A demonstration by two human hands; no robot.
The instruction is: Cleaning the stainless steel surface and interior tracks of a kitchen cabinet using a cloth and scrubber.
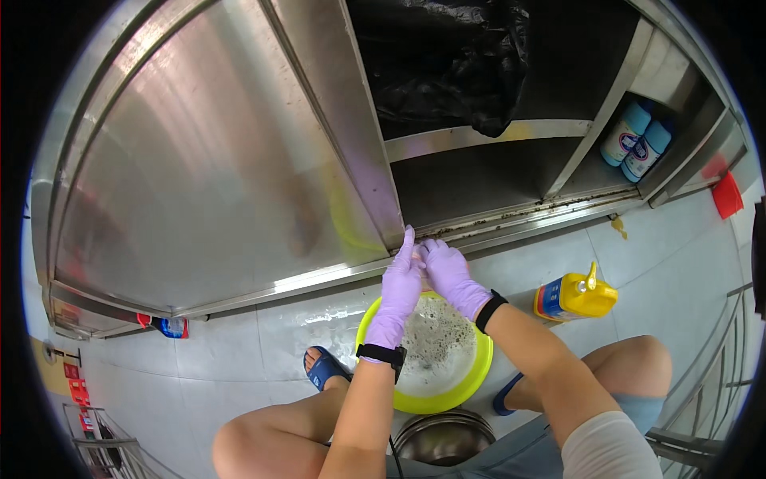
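Both hands wear thin purple gloves and meet at the lower track of a stainless steel cabinet. My left hand (402,281) has its fingers stretched up along the edge of the sliding door (221,149). Beside it my right hand (447,269) is bent, with its fingertips near a pinkish thing mostly hidden between the hands; whether it is gripped does not show. Dark grime speckles the door track (508,217) to the right. Under the wrists a yellow-green basin (443,404) holds grey, foamy water.
A yellow jug (589,296) with a pump stands right of the basin. Two blue-capped bottles (625,135) are inside the cabinet at right, and a black plastic bag (449,78) hangs in its opening. Behind the basin is a round metal vessel (444,440). A bottle (170,327) lies at left.
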